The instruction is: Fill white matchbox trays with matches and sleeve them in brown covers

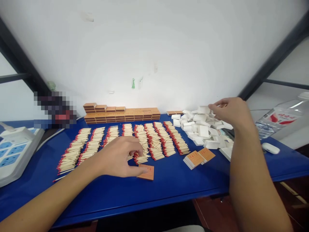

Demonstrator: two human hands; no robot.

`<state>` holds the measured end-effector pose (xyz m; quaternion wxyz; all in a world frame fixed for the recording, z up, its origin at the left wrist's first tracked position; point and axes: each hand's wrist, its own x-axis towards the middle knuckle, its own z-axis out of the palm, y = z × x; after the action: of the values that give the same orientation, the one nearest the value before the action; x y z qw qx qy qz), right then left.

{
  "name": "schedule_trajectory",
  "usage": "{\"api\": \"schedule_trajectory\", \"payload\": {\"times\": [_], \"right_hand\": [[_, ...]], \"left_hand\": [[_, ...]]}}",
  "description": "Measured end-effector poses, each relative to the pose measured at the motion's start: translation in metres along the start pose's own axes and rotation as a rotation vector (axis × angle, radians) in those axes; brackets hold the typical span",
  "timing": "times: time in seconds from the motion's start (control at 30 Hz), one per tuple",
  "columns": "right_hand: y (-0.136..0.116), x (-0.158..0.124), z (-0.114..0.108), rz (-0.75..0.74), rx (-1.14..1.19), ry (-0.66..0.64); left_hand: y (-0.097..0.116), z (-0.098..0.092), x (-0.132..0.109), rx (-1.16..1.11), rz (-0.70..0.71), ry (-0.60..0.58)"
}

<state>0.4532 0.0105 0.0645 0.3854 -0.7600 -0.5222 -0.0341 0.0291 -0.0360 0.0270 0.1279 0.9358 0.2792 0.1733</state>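
Observation:
My left hand (122, 155) hovers palm-down over the front of the match rows, fingers curled but spread from the thumb. Its thumb tip rests over a flat orange matchbox sleeve (148, 174) on the table. Behind and around this hand lie several rows of red-tipped matches (170, 141). At the right, my right hand (230, 111) reaches to the top of a heap of white matchbox trays (193, 129). Its thumb and fingertips pinch the edge of one white matchbox tray (203, 110); the other fingers are partly hidden.
Finished-looking matchboxes (120, 114) are stacked along the wall. Flattened orange sleeves (196, 159) lie in front of the tray heap. A power strip (14, 151) sits at the left; a plastic bottle (277, 117) and a white earbud case (270, 148) are at the right on the blue table (173, 180).

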Motion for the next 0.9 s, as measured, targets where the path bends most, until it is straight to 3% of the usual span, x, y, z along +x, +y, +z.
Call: {"api": "schedule_trajectory", "payload": {"times": [0.07, 0.17, 0.27, 0.33, 0.4, 0.47, 0.6, 0.8, 0.9], "right_hand": [[0.013, 0.004, 0.000, -0.113, 0.130, 0.059], [-0.004, -0.008, 0.010, -0.211, 0.520, 0.053], [-0.049, -0.035, 0.029, -0.226, 0.672, -0.179], [-0.075, -0.055, 0.042, -0.236, 0.769, -0.434], [-0.091, -0.071, 0.052, -0.216, 0.840, -0.657], [-0.097, -0.081, 0.059, -0.194, 0.860, -0.771], [-0.095, -0.086, 0.064, -0.275, 0.801, -0.794], [-0.103, -0.095, 0.057, -0.559, 0.589, -1.007], [-0.109, -0.103, 0.058, -0.484, 0.630, -1.030]], "left_hand": [[0.005, -0.003, 0.000, 0.003, -0.032, -0.091], [0.008, -0.004, -0.001, 0.012, -0.056, -0.166], [0.007, -0.001, -0.002, 0.013, -0.045, -0.191], [0.006, 0.001, -0.002, 0.011, -0.043, -0.197], [0.006, 0.001, -0.002, -0.001, -0.047, -0.203], [0.007, 0.000, -0.001, -0.034, -0.053, -0.201], [0.007, 0.000, 0.000, -0.067, -0.082, -0.106], [-0.005, 0.002, 0.001, -0.003, -0.109, 0.168], [-0.011, 0.004, 0.003, 0.070, -0.085, 0.318]]}}
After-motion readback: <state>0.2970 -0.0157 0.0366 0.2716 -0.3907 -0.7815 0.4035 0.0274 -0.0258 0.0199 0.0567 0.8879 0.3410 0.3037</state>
